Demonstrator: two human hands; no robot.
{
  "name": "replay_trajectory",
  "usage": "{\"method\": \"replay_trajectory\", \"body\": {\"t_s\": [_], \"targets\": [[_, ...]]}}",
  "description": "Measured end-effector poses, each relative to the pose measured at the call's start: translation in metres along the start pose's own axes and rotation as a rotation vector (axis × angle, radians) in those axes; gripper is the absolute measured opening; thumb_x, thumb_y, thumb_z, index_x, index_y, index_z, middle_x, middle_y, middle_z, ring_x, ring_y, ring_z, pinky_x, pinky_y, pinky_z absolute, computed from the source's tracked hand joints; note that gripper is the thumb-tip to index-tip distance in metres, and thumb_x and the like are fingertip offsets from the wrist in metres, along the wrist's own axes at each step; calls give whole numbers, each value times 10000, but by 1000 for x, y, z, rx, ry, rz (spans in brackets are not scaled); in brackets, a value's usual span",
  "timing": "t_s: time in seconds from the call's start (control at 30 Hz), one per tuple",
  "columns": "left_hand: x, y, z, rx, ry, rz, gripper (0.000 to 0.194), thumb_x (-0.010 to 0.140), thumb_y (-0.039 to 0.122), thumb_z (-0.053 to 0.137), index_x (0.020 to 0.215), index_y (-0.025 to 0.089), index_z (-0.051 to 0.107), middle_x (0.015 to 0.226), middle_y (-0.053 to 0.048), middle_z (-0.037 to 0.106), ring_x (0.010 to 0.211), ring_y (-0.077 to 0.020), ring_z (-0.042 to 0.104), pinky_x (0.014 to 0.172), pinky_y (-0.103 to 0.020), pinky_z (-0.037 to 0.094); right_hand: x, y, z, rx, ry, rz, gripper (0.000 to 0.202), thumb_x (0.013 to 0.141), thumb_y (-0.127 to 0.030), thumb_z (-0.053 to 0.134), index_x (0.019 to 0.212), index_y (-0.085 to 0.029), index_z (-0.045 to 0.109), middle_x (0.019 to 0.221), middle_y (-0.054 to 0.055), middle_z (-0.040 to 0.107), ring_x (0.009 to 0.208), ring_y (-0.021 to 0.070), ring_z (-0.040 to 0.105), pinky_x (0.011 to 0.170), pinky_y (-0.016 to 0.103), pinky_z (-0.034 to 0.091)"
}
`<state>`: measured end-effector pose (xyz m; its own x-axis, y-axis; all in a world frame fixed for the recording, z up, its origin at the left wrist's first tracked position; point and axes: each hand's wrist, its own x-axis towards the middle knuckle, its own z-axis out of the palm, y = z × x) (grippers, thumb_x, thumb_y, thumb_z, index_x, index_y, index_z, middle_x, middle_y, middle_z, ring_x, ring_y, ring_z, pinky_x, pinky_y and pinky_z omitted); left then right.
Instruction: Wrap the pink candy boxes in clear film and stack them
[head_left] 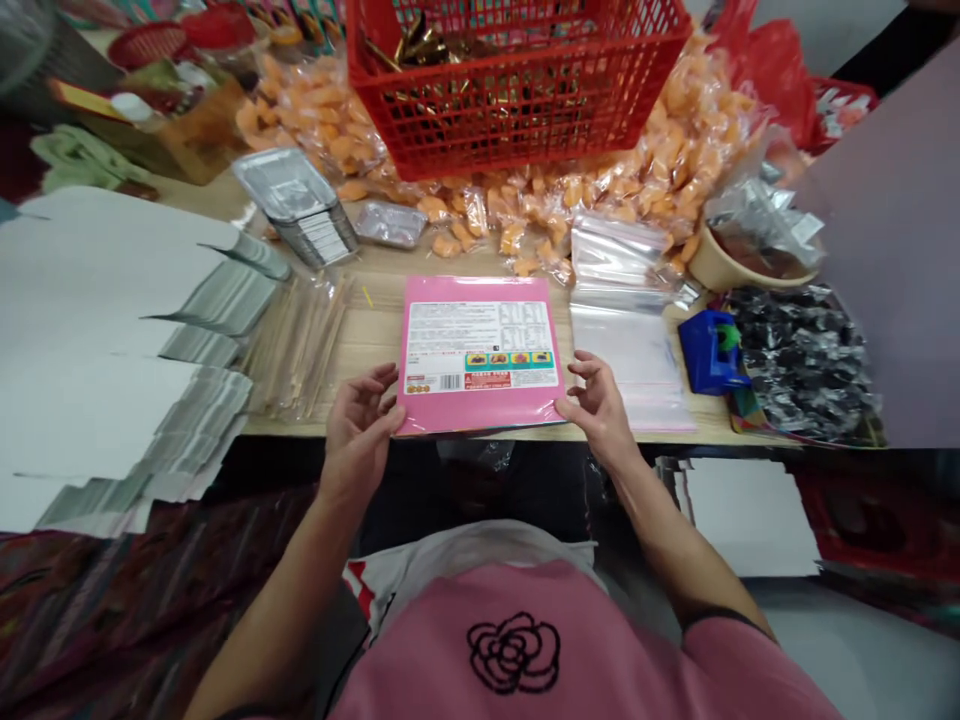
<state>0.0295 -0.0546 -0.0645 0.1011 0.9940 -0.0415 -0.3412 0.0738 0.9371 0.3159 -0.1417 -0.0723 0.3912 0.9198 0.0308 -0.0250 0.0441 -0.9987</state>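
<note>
A flat pink box (480, 408) with a white printed label lies at the table's front edge, in what looks like shiny clear wrapping. My left hand (361, 415) grips its near left corner, thumb on top and fingers curled at the side. At the near right corner, my right hand (596, 405) holds it the same way. Just right of the box are clear plastic bags (626, 350) in a flat pile. Thin wooden sticks (296, 345) in clear wrapping lie to the left of my left hand.
A red plastic basket (517, 120) of gold-coloured pieces stands behind, among many wrapped orange pieces (330, 110). Foil trays (289, 195) are stacked left of it. White card sheets (97, 290) pile up at far left. A blue tape dispenser (705, 355) and black wrapped pieces (802, 360) sit right.
</note>
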Motion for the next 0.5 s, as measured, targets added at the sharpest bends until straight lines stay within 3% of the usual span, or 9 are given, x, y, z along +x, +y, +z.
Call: {"method": "replay_trajectory", "body": {"t_s": [0.1,0.2,0.3,0.5], "targets": [[-1,-4,1,-70,1,-32,442,582,228,912,891,203,596,1246,-75,656,1194,-260,628,991,-382,516,1,8,4,318,-17,240,598,547,-387,922,1050,-287,615,1295,41,600,1217,252,557,1017,408,488],[-3,-10,1,-122,13,-70,451,574,293,931,882,197,616,1189,-68,681,1109,-244,662,955,-371,537,0,10,7,505,-57,359,590,510,-353,941,1032,-293,674,1154,9,698,1153,240,615,1067,408,471],[-6,-15,3,-166,-11,-128,487,579,378,934,920,194,638,1178,-67,691,1054,-222,673,912,-341,549,-3,12,10,560,-84,391,585,515,-360,946,1045,-312,705,1143,-22,731,1129,225,645,1084,385,473],[-5,-30,-1,-160,-14,-130,501,656,488,879,969,201,612,1068,-52,710,885,-167,676,791,-286,540,-5,31,12,425,-125,315,610,631,-590,846,1140,-299,675,1213,30,727,1156,257,658,1059,449,504]]}}
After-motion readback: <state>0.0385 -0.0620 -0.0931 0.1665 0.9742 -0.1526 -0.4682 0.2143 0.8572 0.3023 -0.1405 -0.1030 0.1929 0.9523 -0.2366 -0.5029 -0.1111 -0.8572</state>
